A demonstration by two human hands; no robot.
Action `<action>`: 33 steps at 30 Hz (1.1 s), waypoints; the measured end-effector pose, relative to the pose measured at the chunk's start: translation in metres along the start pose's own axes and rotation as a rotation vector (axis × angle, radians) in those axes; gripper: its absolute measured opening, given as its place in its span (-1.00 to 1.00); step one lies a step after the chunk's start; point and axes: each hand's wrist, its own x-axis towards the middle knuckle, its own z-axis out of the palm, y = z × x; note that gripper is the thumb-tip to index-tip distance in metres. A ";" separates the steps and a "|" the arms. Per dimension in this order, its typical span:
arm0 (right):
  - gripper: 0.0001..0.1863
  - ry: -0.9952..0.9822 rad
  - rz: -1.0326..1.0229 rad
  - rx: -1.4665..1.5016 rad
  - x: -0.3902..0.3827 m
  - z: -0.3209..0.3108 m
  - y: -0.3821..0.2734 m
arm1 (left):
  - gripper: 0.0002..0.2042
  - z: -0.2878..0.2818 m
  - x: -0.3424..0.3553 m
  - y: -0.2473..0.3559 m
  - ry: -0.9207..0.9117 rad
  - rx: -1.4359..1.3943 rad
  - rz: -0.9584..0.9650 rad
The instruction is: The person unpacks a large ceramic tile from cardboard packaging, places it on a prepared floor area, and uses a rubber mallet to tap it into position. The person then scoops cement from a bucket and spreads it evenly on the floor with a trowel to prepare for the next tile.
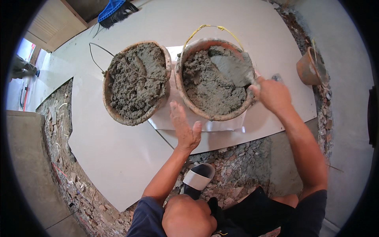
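Observation:
Two orange-brown buckets hold lumpy grey mortar: the left bucket (pixel 134 83) has a bare wire handle, and the right bucket (pixel 207 114) has a yellow-wrapped handle standing up. My right hand (pixel 270 94) is closed on a trowel (pixel 233 71), whose blade, coated in mortar, lies tilted on the mortar in the right bucket. My left hand (pixel 183 128) is open and empty, fingers stretched out just below the gap between the two buckets.
Pale boards (pixel 102 166) lie under the buckets, with broken rubble (pixel 229 154) along their edges. A smaller bucket (pixel 308 71) stands at right, a blue broom (pixel 114 12) at the top. Another person's leg (pixel 23 69) shows at far left. My sandalled foot (pixel 197 177) rests below.

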 end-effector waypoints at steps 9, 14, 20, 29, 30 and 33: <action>-0.60 -0.187 0.017 0.186 -0.017 0.022 -0.016 | -0.17 0.018 0.009 0.001 -0.140 0.163 0.080; -0.58 -0.160 -0.095 0.277 -0.015 0.028 -0.023 | -0.14 0.021 0.008 -0.001 -0.150 0.196 0.062; -0.64 -0.351 -0.112 0.766 -0.013 0.025 -0.001 | -0.20 -0.019 0.021 0.029 -0.304 0.173 -0.075; -0.61 -0.232 -0.068 1.160 -0.040 0.037 0.017 | -0.41 -0.215 0.015 0.237 -0.708 0.122 0.097; -0.61 -0.268 -0.047 1.187 -0.045 0.037 0.022 | -0.40 -0.223 0.005 0.264 -0.727 -0.015 0.119; -0.56 -0.212 -0.215 1.163 -0.067 0.040 0.049 | -0.41 -0.225 -0.017 0.313 -0.849 -0.031 0.147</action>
